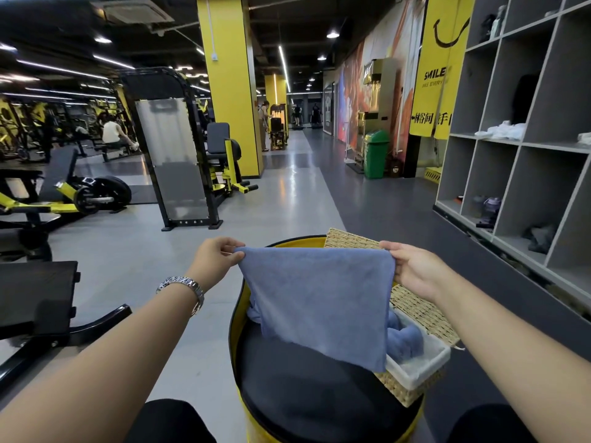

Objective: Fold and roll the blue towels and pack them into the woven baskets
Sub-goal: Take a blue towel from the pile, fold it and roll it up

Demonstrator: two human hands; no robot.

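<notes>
A blue towel (pixel 319 302) hangs in the air above a round yellow drum stool with a black top (pixel 313 398). My left hand (pixel 214 257) pinches its upper left corner and my right hand (pixel 412 270) pinches its upper right corner. On the right of the stool sits a woven basket (pixel 412 382) with a white liner, holding a rolled blue towel (pixel 404 340). Its woven lid (pixel 422 311) stands open behind it. A second woven basket (pixel 348 239) shows behind the towel's top edge. More blue cloth (pixel 254 314) lies behind the hanging towel on the left.
Grey cubby shelves (pixel 518 174) line the right side. A black bench (pixel 38 298) and weight machines (pixel 179 148) stand on the left. A yellow pillar (pixel 230 84) and a green bin (pixel 375 153) are farther off. People exercise in the distance.
</notes>
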